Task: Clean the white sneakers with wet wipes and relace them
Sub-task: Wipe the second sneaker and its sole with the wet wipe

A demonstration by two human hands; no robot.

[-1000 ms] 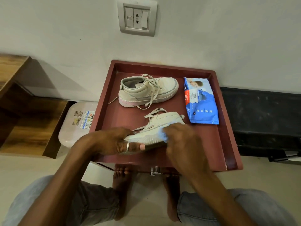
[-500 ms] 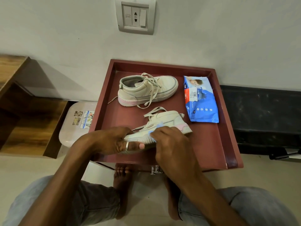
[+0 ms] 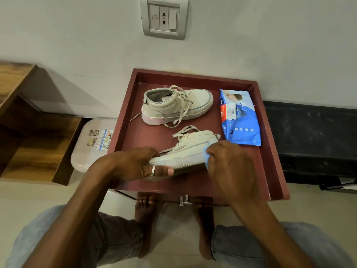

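Observation:
A white sneaker lies tipped on its side at the front of the dark red tray, sole edge toward me. My left hand grips its toe end, thumb under the sole. My right hand pinches a light blue wet wipe against the heel end of the sole's side. The second white sneaker stands upright at the back of the tray with loose laces. A blue pack of wet wipes lies at the tray's right side.
The tray sits on a small stand against a white wall with a socket plate. A pale plastic stool and a wooden shelf unit stand to the left. A black ledge runs on the right. My bare feet rest below the tray.
My right hand slid the wipe left along the sole, then back right to the heel end. My left hand has kept its grip on the toe end.

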